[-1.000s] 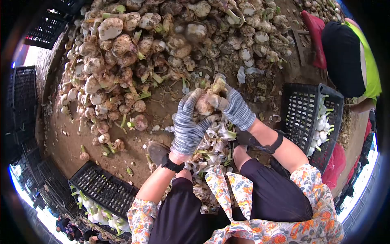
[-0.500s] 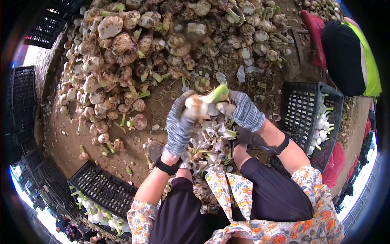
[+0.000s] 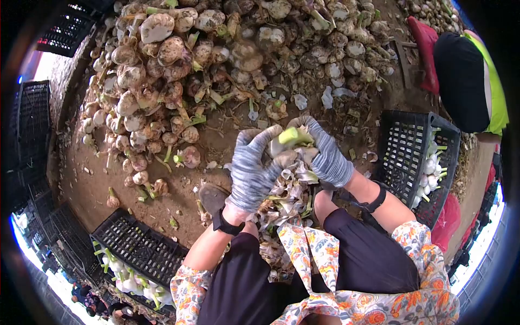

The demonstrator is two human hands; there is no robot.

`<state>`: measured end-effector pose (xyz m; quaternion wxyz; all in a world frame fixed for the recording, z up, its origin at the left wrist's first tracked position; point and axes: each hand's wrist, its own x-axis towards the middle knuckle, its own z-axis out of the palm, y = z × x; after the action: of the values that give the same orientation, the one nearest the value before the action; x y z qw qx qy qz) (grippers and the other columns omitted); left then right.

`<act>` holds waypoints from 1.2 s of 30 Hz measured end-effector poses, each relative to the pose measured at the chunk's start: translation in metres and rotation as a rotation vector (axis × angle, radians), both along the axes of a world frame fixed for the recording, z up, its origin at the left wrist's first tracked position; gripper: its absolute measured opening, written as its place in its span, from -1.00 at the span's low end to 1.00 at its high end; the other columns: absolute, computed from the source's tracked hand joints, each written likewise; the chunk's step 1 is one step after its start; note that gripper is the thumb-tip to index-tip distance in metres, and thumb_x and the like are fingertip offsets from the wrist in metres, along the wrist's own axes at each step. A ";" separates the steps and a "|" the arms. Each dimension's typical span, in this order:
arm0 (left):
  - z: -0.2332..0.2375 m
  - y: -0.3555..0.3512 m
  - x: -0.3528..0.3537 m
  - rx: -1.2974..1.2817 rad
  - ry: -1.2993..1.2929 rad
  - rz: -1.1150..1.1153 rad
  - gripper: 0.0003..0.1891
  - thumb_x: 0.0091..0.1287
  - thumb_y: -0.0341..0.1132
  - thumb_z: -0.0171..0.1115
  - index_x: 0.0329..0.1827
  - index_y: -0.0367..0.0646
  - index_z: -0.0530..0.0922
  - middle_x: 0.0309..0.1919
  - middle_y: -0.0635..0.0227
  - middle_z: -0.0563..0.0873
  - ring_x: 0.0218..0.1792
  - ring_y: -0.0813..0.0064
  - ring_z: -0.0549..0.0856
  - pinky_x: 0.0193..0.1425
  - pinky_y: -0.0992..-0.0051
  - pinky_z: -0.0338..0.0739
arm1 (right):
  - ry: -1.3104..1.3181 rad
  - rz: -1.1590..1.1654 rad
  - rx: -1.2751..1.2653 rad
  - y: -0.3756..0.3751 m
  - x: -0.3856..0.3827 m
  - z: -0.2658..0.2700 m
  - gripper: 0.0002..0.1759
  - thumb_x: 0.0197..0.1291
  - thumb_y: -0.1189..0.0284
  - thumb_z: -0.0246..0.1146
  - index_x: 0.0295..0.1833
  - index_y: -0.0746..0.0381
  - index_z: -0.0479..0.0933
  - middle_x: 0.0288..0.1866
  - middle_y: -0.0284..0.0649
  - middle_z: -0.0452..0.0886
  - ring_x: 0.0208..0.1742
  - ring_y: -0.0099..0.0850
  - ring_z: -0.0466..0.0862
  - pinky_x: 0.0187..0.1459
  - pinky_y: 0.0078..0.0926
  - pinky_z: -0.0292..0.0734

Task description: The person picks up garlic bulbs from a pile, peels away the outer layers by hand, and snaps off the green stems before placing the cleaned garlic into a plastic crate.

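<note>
Between my two gloved hands is a garlic bulb with a short green stem that points up and to the right. My left hand, in a grey knitted glove, has its fingers closed round the bulb's left side. My right hand, gloved the same way, grips it from the right, its fingers curled over the far side. Most of the bulb is hidden behind the fingers. Under the hands, peeled papery garlic skins lie heaped between my feet.
A large pile of dirty garlic bulbs spreads across the ground ahead. Black crates of cleaner garlic stand at the right and lower left. At upper right sits another person, near a red sack.
The bulb has turned, its stem now nearer my right fingers. My left hand has shifted right and opened its grip wider round it; both hands have closed in together.
</note>
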<state>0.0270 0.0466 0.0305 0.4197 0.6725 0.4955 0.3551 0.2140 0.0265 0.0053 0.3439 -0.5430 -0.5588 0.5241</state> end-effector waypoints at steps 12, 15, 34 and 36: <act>-0.018 0.014 -0.022 -0.583 -0.514 -0.041 -0.61 0.03 -0.21 0.47 -0.13 -0.20 0.60 -0.17 0.36 0.66 -0.09 0.52 0.59 0.05 0.47 0.48 | 1.125 -0.370 -0.700 0.009 0.003 0.024 -0.61 0.13 0.42 0.08 0.07 0.34 0.44 -0.06 -0.09 0.60 -0.08 -0.31 0.62 -0.01 -0.48 0.52; -0.017 0.007 -0.023 -0.676 -0.599 -0.192 -0.65 0.06 -0.24 0.45 -0.14 -0.19 0.61 -0.12 0.35 0.64 -0.09 0.50 0.59 0.06 0.47 0.47 | 1.433 -0.213 -0.882 0.015 0.013 0.008 -0.64 0.10 0.41 0.10 0.04 0.26 0.44 -0.09 -0.02 0.58 -0.16 -0.27 0.61 -0.20 -0.45 0.56; -0.020 -0.007 -0.022 -0.596 -0.733 0.045 -0.64 0.11 -0.36 0.40 -0.04 -0.25 0.56 -0.14 0.29 0.66 -0.10 0.53 0.61 0.04 0.51 0.50 | -0.380 0.103 -0.043 0.011 0.018 -0.006 -0.81 0.00 0.45 0.29 -0.24 0.26 0.54 -0.40 -0.18 0.60 -0.32 -0.35 0.62 -0.21 -0.47 0.52; -0.024 -0.005 -0.023 -0.668 -0.793 0.048 -0.58 0.12 -0.32 0.40 0.02 -0.25 0.51 -0.08 0.24 0.63 -0.06 0.44 0.62 0.07 0.46 0.52 | -0.424 0.700 -0.172 0.001 0.027 0.009 -0.81 0.06 0.42 0.27 -0.20 0.25 0.58 -0.29 -0.13 0.65 -0.22 -0.29 0.65 -0.16 -0.36 0.52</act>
<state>0.0041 0.0411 0.0069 0.7586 0.3043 0.3999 0.4147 0.2413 0.0277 0.0145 -0.0242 -0.4428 -0.7224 0.5306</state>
